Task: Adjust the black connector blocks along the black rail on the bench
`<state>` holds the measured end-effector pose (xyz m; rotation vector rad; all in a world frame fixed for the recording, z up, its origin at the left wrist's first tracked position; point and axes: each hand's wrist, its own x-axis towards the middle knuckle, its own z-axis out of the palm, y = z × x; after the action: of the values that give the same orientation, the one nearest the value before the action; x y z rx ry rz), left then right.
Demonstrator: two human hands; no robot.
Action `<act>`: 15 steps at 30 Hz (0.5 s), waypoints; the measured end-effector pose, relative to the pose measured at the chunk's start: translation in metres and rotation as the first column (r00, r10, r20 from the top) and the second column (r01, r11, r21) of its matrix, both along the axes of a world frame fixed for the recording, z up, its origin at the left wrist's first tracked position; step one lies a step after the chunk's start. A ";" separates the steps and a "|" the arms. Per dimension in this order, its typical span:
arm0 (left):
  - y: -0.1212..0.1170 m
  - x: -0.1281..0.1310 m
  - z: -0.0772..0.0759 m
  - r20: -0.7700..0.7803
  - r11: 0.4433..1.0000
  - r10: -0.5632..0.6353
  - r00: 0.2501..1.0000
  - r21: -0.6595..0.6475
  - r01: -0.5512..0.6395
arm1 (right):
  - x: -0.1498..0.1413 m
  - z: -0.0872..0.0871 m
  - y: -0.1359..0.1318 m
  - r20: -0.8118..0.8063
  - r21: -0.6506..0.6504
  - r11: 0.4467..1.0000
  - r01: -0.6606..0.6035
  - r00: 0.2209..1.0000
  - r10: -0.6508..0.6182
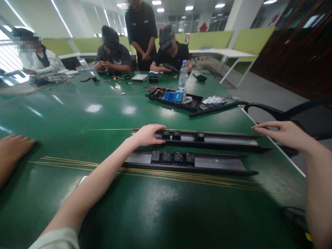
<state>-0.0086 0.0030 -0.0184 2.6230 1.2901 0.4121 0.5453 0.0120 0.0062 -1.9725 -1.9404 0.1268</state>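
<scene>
A long black channel rail (228, 141) with a grey inner strip lies across the table, small black blocks (176, 135) set along it. My left hand (149, 135) grips its left part, fingertips at the far side and thumb at the near side, next to a block. A thin brass-coloured rod (114, 129) runs lengthwise along the far side of this rail, passing by my left fingertips. Beyond the rail's right end, my right hand (282, 133) is closed in a pinch at the rod's right end. Nearer to me lies a second black rail (220, 164) with several blocks in a row.
Several loose brass-coloured rods (197, 176) lie in front of the nearer rail. Another person's hand (17, 148) rests at left. Farther back are a black tray (194, 102), a water bottle (183, 74), and gloves (214, 101). People are across the table; a chair (290, 110) stands right.
</scene>
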 end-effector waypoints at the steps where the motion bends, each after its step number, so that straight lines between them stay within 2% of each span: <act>1: 0.000 0.000 0.001 -0.001 1.000 -0.001 1.000 -0.002 0.001 | -0.007 0.002 0.000 -0.041 -0.041 0.999 -0.013 0.999 0.011; 3: 0.000 0.002 0.003 -0.006 1.000 0.000 1.000 -0.010 0.000 | -0.022 0.007 0.000 -0.097 -0.079 0.995 -0.061 0.994 0.053; 5: 0.001 0.005 0.006 -0.017 1.000 0.009 1.000 -0.024 -0.009 | -0.037 0.010 0.000 -0.120 -0.054 0.989 -0.134 0.985 0.127; 9: 0.003 0.010 0.011 -0.033 0.995 0.058 0.998 -0.080 -0.061 | -0.069 0.009 -0.002 -0.137 -0.056 0.950 -0.308 0.945 0.298; 15: 0.004 0.015 0.014 -0.020 0.985 0.107 0.994 -0.132 -0.109 | -0.114 -0.002 -0.003 -0.090 0.089 0.860 -0.503 0.855 0.510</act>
<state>0.0063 0.0075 -0.0042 2.4579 1.4170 0.3140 0.4308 0.0087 0.0042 -1.3354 -2.3110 0.3014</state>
